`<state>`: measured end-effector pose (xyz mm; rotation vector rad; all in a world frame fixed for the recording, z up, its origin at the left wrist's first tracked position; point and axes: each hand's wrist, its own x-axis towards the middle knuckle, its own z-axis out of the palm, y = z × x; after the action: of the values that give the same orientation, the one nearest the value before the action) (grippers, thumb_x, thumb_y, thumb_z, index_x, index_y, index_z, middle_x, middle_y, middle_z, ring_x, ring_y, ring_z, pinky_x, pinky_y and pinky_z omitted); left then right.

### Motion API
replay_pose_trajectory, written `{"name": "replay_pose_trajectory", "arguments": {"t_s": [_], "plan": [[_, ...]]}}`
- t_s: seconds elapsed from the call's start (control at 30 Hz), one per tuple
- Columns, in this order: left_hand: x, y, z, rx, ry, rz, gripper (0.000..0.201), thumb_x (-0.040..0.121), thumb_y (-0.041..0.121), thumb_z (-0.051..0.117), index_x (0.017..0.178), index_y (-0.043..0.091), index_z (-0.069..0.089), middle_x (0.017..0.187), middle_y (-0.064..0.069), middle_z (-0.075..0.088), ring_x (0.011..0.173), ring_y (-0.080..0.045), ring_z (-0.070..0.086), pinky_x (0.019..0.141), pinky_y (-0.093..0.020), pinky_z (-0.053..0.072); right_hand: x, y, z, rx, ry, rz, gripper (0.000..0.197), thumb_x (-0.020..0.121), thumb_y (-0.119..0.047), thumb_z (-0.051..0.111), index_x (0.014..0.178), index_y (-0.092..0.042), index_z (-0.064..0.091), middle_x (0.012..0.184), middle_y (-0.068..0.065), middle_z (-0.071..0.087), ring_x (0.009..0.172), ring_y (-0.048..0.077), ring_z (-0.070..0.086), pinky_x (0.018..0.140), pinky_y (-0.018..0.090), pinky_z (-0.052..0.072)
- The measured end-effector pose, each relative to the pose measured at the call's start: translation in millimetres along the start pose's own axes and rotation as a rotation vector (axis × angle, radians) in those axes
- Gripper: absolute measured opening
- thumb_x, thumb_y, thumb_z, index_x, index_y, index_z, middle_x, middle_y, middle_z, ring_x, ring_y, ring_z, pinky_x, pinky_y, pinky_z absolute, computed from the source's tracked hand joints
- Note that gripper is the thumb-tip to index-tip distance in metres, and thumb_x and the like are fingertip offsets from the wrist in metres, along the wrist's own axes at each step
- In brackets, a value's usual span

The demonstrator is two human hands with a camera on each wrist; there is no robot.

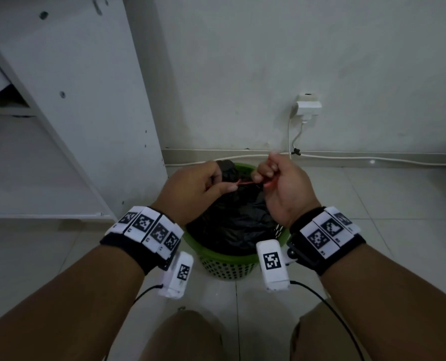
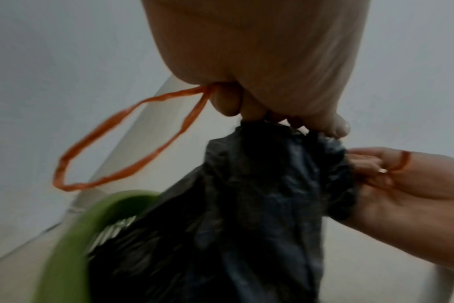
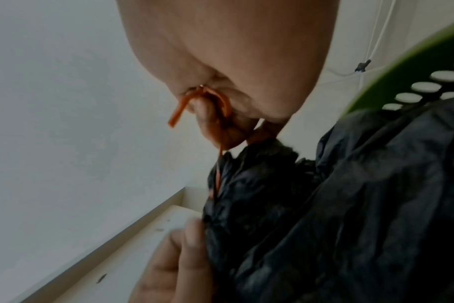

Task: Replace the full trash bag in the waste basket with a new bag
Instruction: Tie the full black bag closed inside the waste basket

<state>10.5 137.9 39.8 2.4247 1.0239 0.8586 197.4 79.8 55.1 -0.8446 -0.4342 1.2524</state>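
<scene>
A green perforated waste basket stands on the tiled floor by the wall, holding a full black trash bag. The bag's gathered neck rises between my hands. My left hand pinches the orange drawstring at the neck, and a loose loop of the drawstring hangs from it. My right hand grips the other end of the drawstring, fingers curled round it. The string runs taut between both hands above the bag.
A white cabinet stands close on the left of the basket. The wall behind carries a socket with a white plug and a cable running along the skirting. My knees are below the basket; tiled floor lies to the right.
</scene>
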Motion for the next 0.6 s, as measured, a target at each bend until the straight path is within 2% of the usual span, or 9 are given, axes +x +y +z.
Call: {"name": "replay_pose_trajectory", "arguments": {"t_s": [0.07, 0.17, 0.33, 0.47, 0.5, 0.6], "plan": [[-10.6, -23.7, 0.1, -0.003, 0.003, 0.001, 0.043, 0.083, 0.065, 0.05, 0.073, 0.023, 0.055, 0.056, 0.003, 0.057, 0.053, -0.016, 0.055, 0.054, -0.037, 0.049, 3.7, 1.7, -16.9, -0.106, 0.067, -0.019, 0.038, 0.099, -0.013, 0.042, 0.062, -0.017, 0.032, 0.056, 0.001, 0.028, 0.053, 0.018, 0.033, 0.058, 0.029, 0.034], [-25.4, -49.3, 3.3, 0.041, -0.031, 0.027, 0.041, 0.088, 0.06, 0.045, 0.073, 0.023, 0.056, 0.056, 0.002, 0.058, 0.052, -0.021, 0.056, 0.052, -0.038, 0.05, 1.9, 5.2, -33.6, -0.242, 0.102, -0.001, 0.035, 0.098, -0.008, 0.039, 0.065, -0.017, 0.033, 0.053, 0.0, 0.029, 0.05, 0.016, 0.033, 0.056, 0.03, 0.034], [-31.9, -55.4, 9.8, -0.003, -0.046, 0.021, 0.035, 0.09, 0.055, 0.046, 0.071, 0.026, 0.05, 0.05, 0.012, 0.044, 0.047, -0.014, 0.048, 0.05, -0.03, 0.042, 1.3, 10.0, -38.5, -0.351, 0.166, 0.008, 0.034, 0.098, -0.006, 0.038, 0.066, -0.017, 0.034, 0.048, -0.003, 0.033, 0.049, 0.016, 0.033, 0.051, 0.028, 0.032], [-27.1, -55.5, 8.7, 0.041, -0.084, 0.039, 0.04, 0.091, 0.055, 0.044, 0.073, 0.02, 0.054, 0.052, 0.011, 0.046, 0.047, -0.013, 0.048, 0.049, -0.028, 0.039, -0.9, 5.4, -42.4, -0.44, 0.172, 0.015, 0.034, 0.097, -0.007, 0.039, 0.064, -0.017, 0.036, 0.047, -0.003, 0.036, 0.05, 0.017, 0.036, 0.054, 0.029, 0.034], [-26.1, -54.1, 8.3, 0.063, -0.098, 0.05, 0.041, 0.091, 0.055, 0.043, 0.074, 0.02, 0.055, 0.053, 0.01, 0.047, 0.048, -0.014, 0.048, 0.049, -0.028, 0.04, -1.3, 3.8, -44.0, -0.533, 0.157, -0.005, 0.034, 0.096, -0.009, 0.04, 0.063, -0.016, 0.038, 0.049, -0.001, 0.039, 0.051, 0.019, 0.04, 0.056, 0.031, 0.037], [-25.4, -45.7, 7.8, 0.172, -0.167, 0.075, 0.042, 0.091, 0.059, 0.038, 0.078, 0.022, 0.055, 0.06, 0.008, 0.053, 0.054, -0.018, 0.052, 0.051, -0.032, 0.043, -1.9, -0.7, -49.0, -1.071, 0.118, -0.158, 0.034, 0.097, -0.017, 0.042, 0.065, -0.007, 0.048, 0.058, 0.008, 0.05, 0.056, 0.022, 0.05, 0.061, 0.034, 0.042]]}}
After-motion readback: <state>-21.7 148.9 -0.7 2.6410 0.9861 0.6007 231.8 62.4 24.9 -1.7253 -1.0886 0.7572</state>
